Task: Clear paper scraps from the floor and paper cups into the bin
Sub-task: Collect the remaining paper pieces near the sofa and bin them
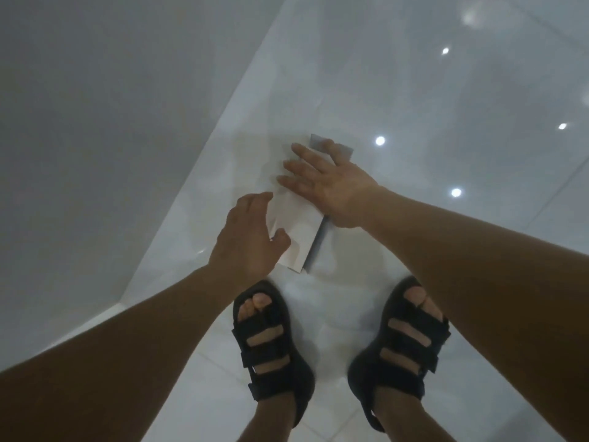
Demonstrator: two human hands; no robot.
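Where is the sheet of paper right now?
In the head view, the paper sheet lies on the floor ahead of the sandals, near the left wall, under the flat right hand, with the left hand at its left edge.

The glossy white tiled floor (446,90) bears a flat white paper sheet (298,232), just ahead of a black left sandal (271,346) and right sandal (404,339).

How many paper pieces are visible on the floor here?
2: a white sheet between the left hand and right hand, and a grey piece beyond the right hand. That hand covers the gap, so they may be one.
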